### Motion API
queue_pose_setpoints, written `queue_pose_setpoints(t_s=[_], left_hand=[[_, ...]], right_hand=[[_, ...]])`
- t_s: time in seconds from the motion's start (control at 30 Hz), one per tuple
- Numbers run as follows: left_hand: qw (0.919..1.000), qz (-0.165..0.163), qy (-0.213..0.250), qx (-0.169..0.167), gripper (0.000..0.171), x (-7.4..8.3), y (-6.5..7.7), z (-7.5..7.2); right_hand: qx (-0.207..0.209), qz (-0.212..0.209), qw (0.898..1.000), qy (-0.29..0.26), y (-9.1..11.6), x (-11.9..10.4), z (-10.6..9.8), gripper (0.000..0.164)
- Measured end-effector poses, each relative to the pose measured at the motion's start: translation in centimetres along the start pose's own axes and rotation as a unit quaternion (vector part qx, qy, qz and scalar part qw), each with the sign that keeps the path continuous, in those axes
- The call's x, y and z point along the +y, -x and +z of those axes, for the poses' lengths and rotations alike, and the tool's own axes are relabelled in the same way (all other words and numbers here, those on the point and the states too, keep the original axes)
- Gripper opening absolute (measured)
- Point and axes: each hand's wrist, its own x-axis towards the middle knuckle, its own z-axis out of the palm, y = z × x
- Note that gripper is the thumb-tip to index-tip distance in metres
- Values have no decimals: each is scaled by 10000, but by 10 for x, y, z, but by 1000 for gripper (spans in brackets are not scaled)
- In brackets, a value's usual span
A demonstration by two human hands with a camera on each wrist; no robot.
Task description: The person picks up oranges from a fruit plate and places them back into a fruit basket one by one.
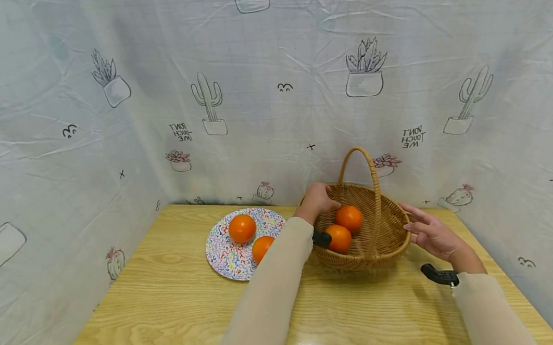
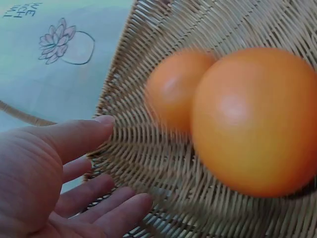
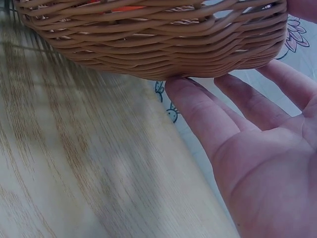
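Note:
A wicker basket (image 1: 392, 234) with a tall hooped handle stands at the back right of the table. Two oranges (image 1: 349, 219) lie inside it, side by side. My left hand (image 1: 316, 201) reaches over the basket's left part, close to the fruit. In the left wrist view its fingers (image 2: 126, 213) are spread and hold nothing; the nearer orange (image 2: 255, 121) is off to their right. My right hand (image 1: 434, 233) holds the basket's right end, fingertips against the woven side (image 3: 163, 54), low down in the right wrist view.
Left of the basket a round patterned plate (image 1: 224, 256) carries two more oranges (image 1: 242, 228), one partly behind my left sleeve. A white curtain (image 1: 273, 115) printed with potted plants hangs behind the wooden table (image 1: 170, 303) and along its sides.

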Motion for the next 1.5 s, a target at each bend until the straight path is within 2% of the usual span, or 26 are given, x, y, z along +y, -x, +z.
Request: queue_pose_setpoints(t_s=[0.1,0.23,0.47,0.67,0.9,1.07,1.23,1.37,1.5], left_hand=[[9997,49,234,-47,54,-1,0,-3],[9985,365,401,-11,48,-5,1,-12],[9941,701,823,99,44,-15,15,-30],[9862,955,1330,238,43,-32,29,-40],[9771,1056,1795,436,37,-56,43,-50],[9729,1183,1876,647,36,-70,53,-57],[9716,1265,1735,991,33,-86,65,-63],[9730,1194,1591,1174,30,-106,78,-68],[9723,983,1637,1347,29,-128,90,-73]], right_hand=[[-10,2,10000,-21,0,1,0,64],[-71,28,10000,-7,0,1,0,64],[-136,-40,9999,-27,0,1,0,64],[-108,-76,9999,-103,0,3,1,64],[-39,-80,9999,-122,0,4,2,66],[-35,-76,9999,-139,1,3,2,64],[-51,-73,9999,-84,2,2,1,65],[-17,-59,10000,36,2,2,0,67],[65,-99,9999,47,1,4,0,67]])
